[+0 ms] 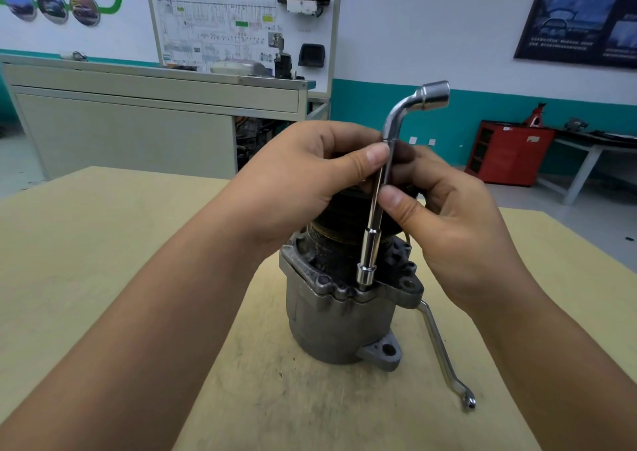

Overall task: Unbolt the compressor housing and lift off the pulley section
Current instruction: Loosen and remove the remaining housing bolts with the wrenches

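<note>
A grey metal compressor (339,326) stands upright on the tan table (103,250), its dark pulley section (336,231) on top, mostly hidden behind my hands. A chrome L-shaped socket wrench (375,205) stands nearly upright, its lower socket seated on a bolt at the housing flange (364,287). My left hand (310,178) pinches the wrench shaft near the bend. Lower on the shaft, my right hand (444,216) pinches it between thumb and fingers.
A chrome ring spanner (444,354) lies on the table to the right of the compressor, partly under its flange. Behind the table stand a grey cabinet (138,119), a wiring display board (241,19) and a red tool cabinet (506,154).
</note>
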`<state>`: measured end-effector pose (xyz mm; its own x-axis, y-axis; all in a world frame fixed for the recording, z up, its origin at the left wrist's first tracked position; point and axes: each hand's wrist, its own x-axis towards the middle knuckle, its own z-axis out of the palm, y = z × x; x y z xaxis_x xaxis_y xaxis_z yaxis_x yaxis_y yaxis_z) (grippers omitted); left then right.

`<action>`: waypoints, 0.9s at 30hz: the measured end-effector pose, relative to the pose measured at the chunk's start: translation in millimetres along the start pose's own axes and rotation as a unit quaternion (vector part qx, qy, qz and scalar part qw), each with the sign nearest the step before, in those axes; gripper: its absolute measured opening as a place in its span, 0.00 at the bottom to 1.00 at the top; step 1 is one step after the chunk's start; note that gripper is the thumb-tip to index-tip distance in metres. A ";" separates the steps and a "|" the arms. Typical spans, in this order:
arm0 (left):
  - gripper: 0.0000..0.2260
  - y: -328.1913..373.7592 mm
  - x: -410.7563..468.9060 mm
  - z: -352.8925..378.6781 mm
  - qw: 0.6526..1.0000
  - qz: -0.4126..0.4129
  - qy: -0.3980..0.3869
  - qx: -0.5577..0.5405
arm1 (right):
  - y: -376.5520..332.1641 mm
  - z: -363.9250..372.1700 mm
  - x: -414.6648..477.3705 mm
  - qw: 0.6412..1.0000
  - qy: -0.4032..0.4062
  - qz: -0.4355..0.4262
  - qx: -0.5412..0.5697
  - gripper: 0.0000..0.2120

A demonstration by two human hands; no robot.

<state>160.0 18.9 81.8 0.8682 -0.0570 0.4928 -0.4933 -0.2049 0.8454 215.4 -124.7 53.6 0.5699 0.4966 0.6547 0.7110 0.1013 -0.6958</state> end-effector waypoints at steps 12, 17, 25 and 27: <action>0.05 -0.9 0.4 7.3 0.998 0.003 0.054 0.036 | 2.0 -1.4 0.0 0.999 0.033 -0.009 -0.013 0.07; 0.06 1.0 -0.8 8.8 0.997 0.000 0.073 0.035 | 0.8 -0.1 -0.5 0.999 0.041 -0.007 -0.017 0.06; 0.03 3.6 -1.8 7.2 0.998 -0.008 0.049 0.043 | 0.7 -0.2 -1.0 0.999 0.029 -0.002 -0.020 0.02; 0.06 3.5 -2.1 6.2 0.999 -0.008 0.028 0.033 | 1.4 -0.7 -0.6 0.999 0.029 0.002 -0.015 0.00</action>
<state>156.7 12.3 82.4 0.8704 0.0001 0.4923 -0.4740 -0.2700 0.8381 216.3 -125.5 52.4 0.5946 0.4463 0.6688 0.7208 0.0727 -0.6893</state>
